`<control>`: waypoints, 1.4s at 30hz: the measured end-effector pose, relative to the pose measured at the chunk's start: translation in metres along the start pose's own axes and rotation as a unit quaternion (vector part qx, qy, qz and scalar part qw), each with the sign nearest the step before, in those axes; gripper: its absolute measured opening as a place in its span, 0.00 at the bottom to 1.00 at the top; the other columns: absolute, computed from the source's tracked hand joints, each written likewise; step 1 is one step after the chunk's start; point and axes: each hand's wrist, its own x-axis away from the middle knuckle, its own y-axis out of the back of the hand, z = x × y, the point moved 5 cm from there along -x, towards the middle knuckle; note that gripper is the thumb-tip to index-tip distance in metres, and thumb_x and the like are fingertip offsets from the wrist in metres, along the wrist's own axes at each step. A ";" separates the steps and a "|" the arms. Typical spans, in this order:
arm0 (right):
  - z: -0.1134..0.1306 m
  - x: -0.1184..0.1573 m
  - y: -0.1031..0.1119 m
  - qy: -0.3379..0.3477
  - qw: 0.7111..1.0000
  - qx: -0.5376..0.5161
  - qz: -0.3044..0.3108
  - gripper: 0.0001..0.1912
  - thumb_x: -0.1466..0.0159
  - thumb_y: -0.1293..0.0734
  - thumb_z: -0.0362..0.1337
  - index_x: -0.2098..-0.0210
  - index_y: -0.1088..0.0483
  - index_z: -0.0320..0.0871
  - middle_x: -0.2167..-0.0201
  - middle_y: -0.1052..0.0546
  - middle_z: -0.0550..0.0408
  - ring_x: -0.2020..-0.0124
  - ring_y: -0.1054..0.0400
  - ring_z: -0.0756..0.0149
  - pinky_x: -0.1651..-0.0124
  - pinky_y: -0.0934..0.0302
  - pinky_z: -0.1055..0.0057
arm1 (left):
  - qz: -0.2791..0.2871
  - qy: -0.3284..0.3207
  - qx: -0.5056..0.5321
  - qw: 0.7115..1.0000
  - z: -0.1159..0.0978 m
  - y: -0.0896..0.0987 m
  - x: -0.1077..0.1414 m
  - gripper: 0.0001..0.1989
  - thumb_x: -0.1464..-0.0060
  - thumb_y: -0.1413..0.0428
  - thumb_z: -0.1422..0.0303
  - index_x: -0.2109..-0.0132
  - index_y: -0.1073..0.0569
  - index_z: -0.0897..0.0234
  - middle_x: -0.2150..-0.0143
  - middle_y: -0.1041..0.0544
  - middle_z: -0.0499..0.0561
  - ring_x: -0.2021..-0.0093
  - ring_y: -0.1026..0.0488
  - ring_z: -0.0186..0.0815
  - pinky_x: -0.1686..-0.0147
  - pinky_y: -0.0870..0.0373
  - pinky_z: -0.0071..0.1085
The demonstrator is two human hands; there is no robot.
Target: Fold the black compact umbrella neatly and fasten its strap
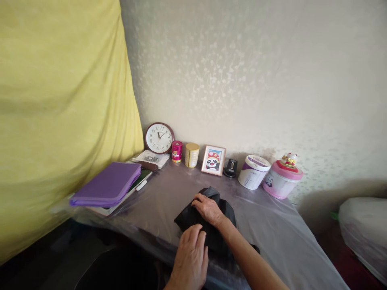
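Observation:
A crumpled piece of thin black fabric (pixel 228 212) lies on the table near its front edge; I cannot make out what kind of article it is. A dark end like a strap or corner sticks out from it beyond my right forearm. My right hand (pixel 209 209) rests on top of the fabric with its fingers curled into it. Closer to me, my left hand (pixel 191 251) is at the fabric's near left edge, its fingers bent and close together on the cloth. My left fingertips are partly hidden.
Clear plastic covers the table (pixel 160 201). Along the wall stand a clock (pixel 159 138), a pink can (pixel 177 152), a yellow-lidded tin (pixel 191 156), a panda picture frame (pixel 213 160), a black hole punch (pixel 231 168) and two tubs (pixel 253 173). A purple folder (pixel 107 183) lies left.

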 end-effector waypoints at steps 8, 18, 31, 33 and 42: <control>-0.010 -0.001 -0.005 0.000 0.997 -0.075 -0.018 0.12 0.35 0.45 0.35 0.56 0.33 0.45 0.52 0.32 0.50 0.56 0.33 0.68 0.55 0.35 0.72 | 0.120 0.012 0.008 0.993 0.003 -0.028 -0.009 0.33 0.48 0.54 0.69 0.36 0.55 0.58 0.34 0.52 0.51 0.37 0.52 0.43 0.41 0.51 0.47; 0.002 0.051 0.019 0.005 0.989 -0.116 -0.096 0.13 0.35 0.44 0.33 0.54 0.32 0.44 0.52 0.28 0.48 0.49 0.36 0.63 0.45 0.42 0.59 | 0.128 0.039 -0.022 0.991 0.012 -0.045 -0.004 0.33 0.48 0.58 0.75 0.36 0.58 0.61 0.34 0.51 0.49 0.38 0.50 0.40 0.42 0.48 0.42; -0.091 0.007 -0.017 -0.088 0.991 -0.083 -0.057 0.17 0.33 0.48 0.36 0.57 0.29 0.45 0.56 0.25 0.53 0.51 0.34 0.67 0.47 0.41 0.64 | 0.145 0.081 -0.021 0.986 0.015 -0.053 0.000 0.41 0.54 0.55 0.79 0.36 0.63 0.57 0.34 0.56 0.54 0.39 0.49 0.46 0.46 0.43 0.43; -0.106 0.002 -0.017 -0.133 0.987 -0.073 -0.051 0.17 0.34 0.48 0.35 0.61 0.28 0.46 0.62 0.23 0.53 0.57 0.30 0.66 0.52 0.38 0.66 | 0.164 0.099 -0.017 0.981 0.015 -0.053 -0.001 0.42 0.56 0.54 0.79 0.35 0.63 0.59 0.34 0.52 0.55 0.39 0.48 0.46 0.46 0.43 0.43; -0.011 0.027 0.022 -0.014 0.988 -0.139 -0.060 0.14 0.34 0.46 0.35 0.59 0.30 0.44 0.61 0.24 0.54 0.49 0.36 0.66 0.44 0.45 0.63 | 0.125 0.106 -0.014 0.986 0.017 -0.054 0.002 0.38 0.55 0.57 0.81 0.36 0.57 0.66 0.36 0.46 0.54 0.40 0.47 0.42 0.44 0.46 0.38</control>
